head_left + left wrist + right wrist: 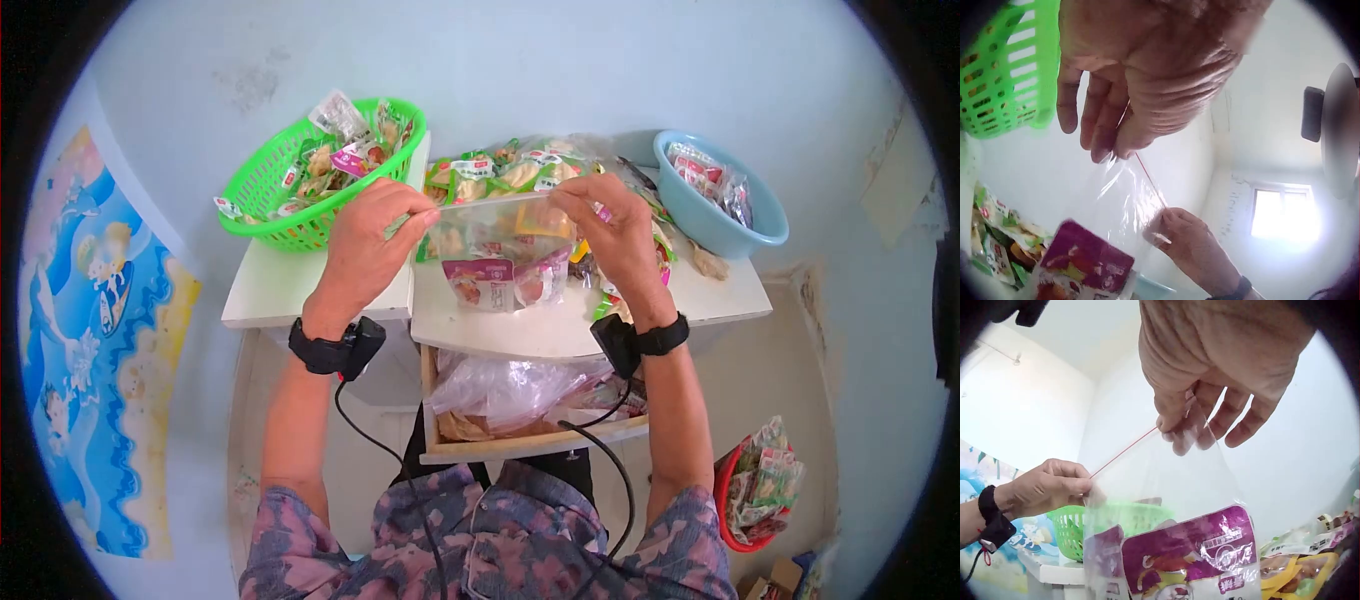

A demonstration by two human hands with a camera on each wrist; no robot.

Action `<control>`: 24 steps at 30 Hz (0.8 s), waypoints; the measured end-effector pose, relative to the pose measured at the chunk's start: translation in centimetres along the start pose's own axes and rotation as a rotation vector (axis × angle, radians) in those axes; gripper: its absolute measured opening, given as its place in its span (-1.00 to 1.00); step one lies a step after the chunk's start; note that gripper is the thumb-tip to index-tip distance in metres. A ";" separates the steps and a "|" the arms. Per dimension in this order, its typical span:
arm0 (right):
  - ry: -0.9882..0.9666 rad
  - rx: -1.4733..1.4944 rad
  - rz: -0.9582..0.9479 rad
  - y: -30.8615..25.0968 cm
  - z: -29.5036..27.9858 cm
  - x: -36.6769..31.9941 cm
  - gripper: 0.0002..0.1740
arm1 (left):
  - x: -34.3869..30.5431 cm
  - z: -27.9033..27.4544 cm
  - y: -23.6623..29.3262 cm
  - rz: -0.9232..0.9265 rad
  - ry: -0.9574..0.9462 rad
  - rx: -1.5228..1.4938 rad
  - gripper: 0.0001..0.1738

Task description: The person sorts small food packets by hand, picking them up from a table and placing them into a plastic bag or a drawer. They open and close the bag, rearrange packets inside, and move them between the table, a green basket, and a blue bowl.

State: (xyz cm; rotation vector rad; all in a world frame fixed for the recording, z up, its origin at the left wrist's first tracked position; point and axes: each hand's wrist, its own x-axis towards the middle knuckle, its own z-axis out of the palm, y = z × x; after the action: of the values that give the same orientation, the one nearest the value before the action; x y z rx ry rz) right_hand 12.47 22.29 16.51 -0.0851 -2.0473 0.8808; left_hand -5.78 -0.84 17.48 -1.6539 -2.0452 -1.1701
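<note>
A clear zip-lock bag (1166, 469) with a thin red line along its top hangs stretched between both hands. My left hand (368, 240) pinches one top corner between thumb and fingers. The opposite corner is pinched by my right hand (612, 232). Low inside the bag sit purple-and-white snack packets (505, 284), their purple print plain in the right wrist view. Behind the bag, on the white table (490, 335), lies a pile of green-and-white snack packets (505, 172), partly hidden by the bag.
A green basket (290, 235) of packets stands at the left, a light blue basin (735, 232) with packets at the right. Below the tabletop, an open drawer (535, 447) holds clear plastic bags (510, 390). A red bucket (728, 500) of packets is on the floor at right.
</note>
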 end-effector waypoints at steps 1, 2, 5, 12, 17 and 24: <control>0.002 0.017 0.015 0.1 0.0 -0.1 -0.89 | -0.3 0.5 -0.1 -0.067 0.015 -0.126 -0.87; 0.004 0.033 0.027 0.3 -0.1 -0.2 -0.89 | -0.5 1.4 -0.4 -0.134 0.033 -0.252 -0.86; -0.011 0.039 0.038 0.5 -0.5 -0.2 -0.89 | -0.5 3.6 1.2 -0.273 0.088 -0.635 -0.78; -0.093 0.280 0.137 1.8 -0.6 -0.6 -0.77 | -0.8 6.0 -0.8 -0.339 -0.042 -0.749 -0.65; -0.189 0.306 0.252 2.9 -1.2 -1.5 -0.73 | -0.8 6.1 -1.0 -0.358 -0.026 -0.694 -0.65; -0.146 0.172 0.239 3.8 -0.6 -1.5 -0.70 | -0.7 6.8 -1.0 -0.365 -0.004 -0.767 -0.62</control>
State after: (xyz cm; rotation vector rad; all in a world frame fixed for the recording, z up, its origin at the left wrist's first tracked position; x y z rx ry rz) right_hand 12.85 24.91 13.35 -0.1790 -2.1150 1.2404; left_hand -4.61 3.53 12.24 -1.5626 -2.0888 -2.2934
